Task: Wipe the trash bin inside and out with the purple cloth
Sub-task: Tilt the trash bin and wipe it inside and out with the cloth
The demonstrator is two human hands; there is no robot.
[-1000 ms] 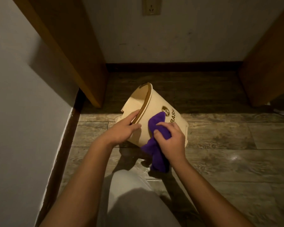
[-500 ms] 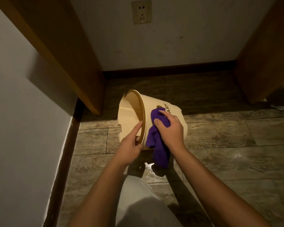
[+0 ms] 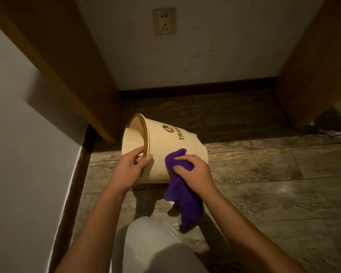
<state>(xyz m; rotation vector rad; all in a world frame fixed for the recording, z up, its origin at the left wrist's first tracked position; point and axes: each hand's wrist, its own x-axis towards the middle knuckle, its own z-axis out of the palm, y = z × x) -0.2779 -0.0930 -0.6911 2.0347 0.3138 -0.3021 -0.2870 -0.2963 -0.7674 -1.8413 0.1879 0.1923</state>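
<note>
A cream trash bin [image 3: 171, 146] with a brown rim and dark "TRASH" lettering lies tipped on its side on the floor, mouth facing left. My left hand [image 3: 131, 168] grips the rim at its near edge, fingers curled inside and thumb outside. My right hand [image 3: 195, 168] presses the purple cloth [image 3: 177, 184] against the bin's outer wall near the base. The loose end of the cloth hangs down below my hand toward the floor.
A wooden panel [image 3: 67, 66] stands close on the left of the bin, another [image 3: 313, 66] at the right. A white wall with a socket [image 3: 164, 21] and dark skirting [image 3: 195, 90] closes the back. Wood-look floor [image 3: 264, 184] stretches to the right. My light-trousered knee [image 3: 152, 247] is below.
The bin has turned so more of its lettering faces up. My right hand slid the cloth down the wall toward the base; my left hand shifted its hold on the rim.
</note>
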